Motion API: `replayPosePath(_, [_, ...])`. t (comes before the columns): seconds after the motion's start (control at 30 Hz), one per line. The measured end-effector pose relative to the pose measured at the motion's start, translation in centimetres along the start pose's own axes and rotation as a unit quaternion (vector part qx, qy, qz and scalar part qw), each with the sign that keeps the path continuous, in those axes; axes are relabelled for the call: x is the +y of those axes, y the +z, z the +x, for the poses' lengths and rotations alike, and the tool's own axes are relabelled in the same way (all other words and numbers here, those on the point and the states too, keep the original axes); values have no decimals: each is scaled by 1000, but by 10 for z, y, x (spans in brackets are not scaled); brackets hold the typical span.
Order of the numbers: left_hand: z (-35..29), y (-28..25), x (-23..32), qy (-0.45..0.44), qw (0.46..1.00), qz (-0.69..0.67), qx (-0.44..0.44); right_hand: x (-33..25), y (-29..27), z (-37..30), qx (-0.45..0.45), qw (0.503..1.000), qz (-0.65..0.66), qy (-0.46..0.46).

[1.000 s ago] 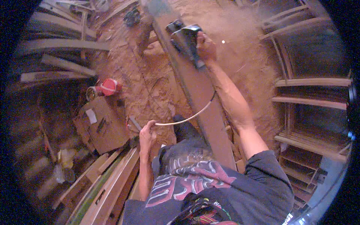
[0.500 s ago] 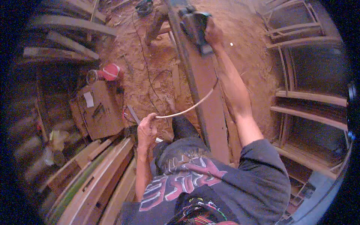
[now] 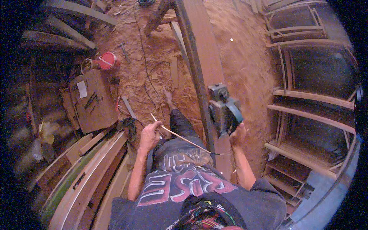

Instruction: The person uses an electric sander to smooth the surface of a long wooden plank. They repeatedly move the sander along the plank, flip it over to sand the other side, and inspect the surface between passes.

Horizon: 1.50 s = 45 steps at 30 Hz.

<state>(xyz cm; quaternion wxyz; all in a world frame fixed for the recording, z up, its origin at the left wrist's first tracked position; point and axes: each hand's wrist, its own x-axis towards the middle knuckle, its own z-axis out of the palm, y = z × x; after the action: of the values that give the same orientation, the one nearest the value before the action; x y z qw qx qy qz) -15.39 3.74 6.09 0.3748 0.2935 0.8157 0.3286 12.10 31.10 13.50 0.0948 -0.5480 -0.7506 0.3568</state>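
A long reddish-brown plank (image 3: 209,50) runs from far to near, just right of my body. Resting on its near part is an electric planer (image 3: 223,111) with a dark body and a teal handle. My right hand (image 3: 237,135) is wrapped round the rear of that handle. In front of my belly my left hand (image 3: 150,136) pinches the pale power cord (image 3: 183,138) and holds it up, off the plank. The cord slants down to the right toward the planer, where its dark end is partly blurred.
Shavings cover the floor. To the left are a brown box (image 3: 94,101), a red bucket (image 3: 107,60) and a hammer (image 3: 124,53). Stacked boards (image 3: 92,184) lie at the near left. Wooden frames (image 3: 312,99) line the right side. A dark cable (image 3: 143,57) trails across the floor.
My right hand has drawn the planer back along the plank, from the far end toward my body. My left hand keeps the cord, which now hangs nearer to me.
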Motion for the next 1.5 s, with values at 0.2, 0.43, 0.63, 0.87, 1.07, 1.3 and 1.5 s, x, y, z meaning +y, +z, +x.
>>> replayPosePath(0.2, [12,-13,5,-18,1000,13,6,16,52,146,54,984,156,-67])
replayPosePath(0.43, [13,-19,0,-28,997,3,78,-143,124,378,119,974,-73,-179])
replayPosePath(0.63, [31,-31,27,-7,993,-40,114,-219,149,456,55,990,3,-129])
replayPosePath(0.87, [14,-42,4,-43,992,-23,112,-124,56,256,-86,948,136,-274])
replayPosePath(1.07, [9,-49,3,-55,995,-31,78,-56,13,28,-5,990,138,-8])
replayPosePath(1.3, [11,-31,-2,-35,994,-36,96,-67,56,132,48,989,31,-138])
replayPosePath(1.5, [12,-34,7,-5,990,-11,139,-141,120,324,109,965,-32,-235])
